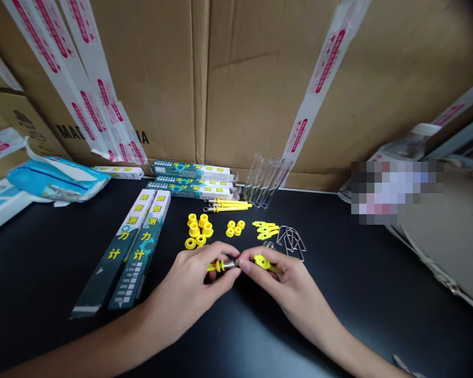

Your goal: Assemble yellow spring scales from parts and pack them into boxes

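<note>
My left hand (193, 275) is closed on a yellow plastic rod with a metal spring (220, 266), a spring-scale part, held level above the dark table. The thumb and index finger of my right hand (286, 275) pinch at the spring's end, where the fingertips of both hands meet. A flat yellow tab with holes (261, 261) is also in my right hand, sticking up between its fingers. Just beyond my hands lie yellow caps (194, 229), smaller yellow rings (237, 225), more yellow tabs (267, 229) and bent wire hooks (289, 239). Fingers hide the exact joint at the spring's end.
Two long printed boxes (140, 252) lie left of my hands. Further back are stacked boxes (193, 178), yellow spring rods (230, 206) and clear tubes (268, 181). A tissue pack (59, 176) sits left; a bottle (410, 142) and a bag (449, 220) are right. Cardboard (260, 79) stands behind.
</note>
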